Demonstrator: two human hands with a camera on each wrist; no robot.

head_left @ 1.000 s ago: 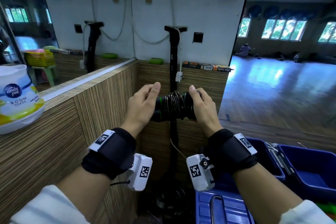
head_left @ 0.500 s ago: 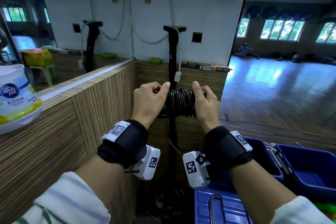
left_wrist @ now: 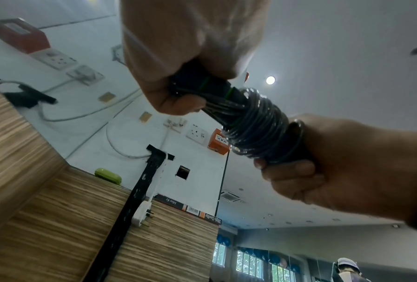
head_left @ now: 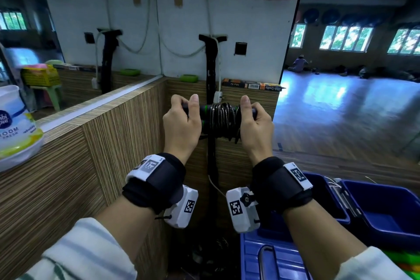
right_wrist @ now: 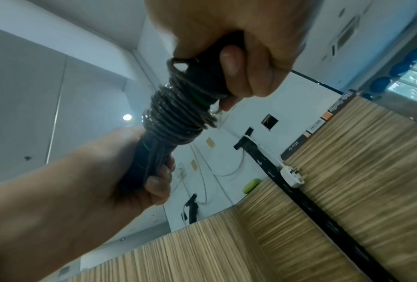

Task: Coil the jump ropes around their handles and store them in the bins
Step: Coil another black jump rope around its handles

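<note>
A black jump rope (head_left: 221, 120) is coiled in tight turns around its black handles with green rings, held level at chest height. My left hand (head_left: 181, 120) grips the left end of the handles, fingers curled round it. My right hand (head_left: 255, 124) grips the right end the same way. In the left wrist view the coil (left_wrist: 258, 122) runs between my left hand (left_wrist: 188, 57) and my right hand (left_wrist: 328, 162). The right wrist view shows the coil (right_wrist: 178, 114) below my right hand (right_wrist: 238, 49). Blue bins (head_left: 386, 207) stand low at my right.
A wood-grain partition (head_left: 102, 154) with a mirror above it runs along my left and front. An air freshener tub (head_left: 16, 127) sits on its ledge. A black post (head_left: 212, 166) with a hanging white plug stands ahead. A blue crate lid (head_left: 272, 257) lies below my right wrist.
Both hands have closed from loose, partly straight fingers into full grips on the handle ends, and the bundle has risen slightly and levelled out.
</note>
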